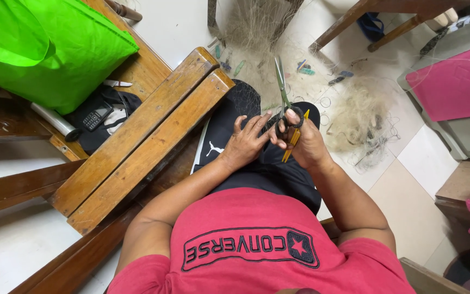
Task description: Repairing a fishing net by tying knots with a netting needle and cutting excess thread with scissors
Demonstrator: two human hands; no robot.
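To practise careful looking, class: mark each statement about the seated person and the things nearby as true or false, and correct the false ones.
1. The right hand holds scissors with the blades pointing away from the body. True.
2. The left hand rests on the wooden bench arm. False: it lies on the lap over dark netting, fingers meeting the right hand.
3. A green bag sits on the bench. True.
4. A yellow tool is in the right hand along with the scissors. True.
5. The pale tangle of net lies on the bench. False: it lies on the tiled floor.
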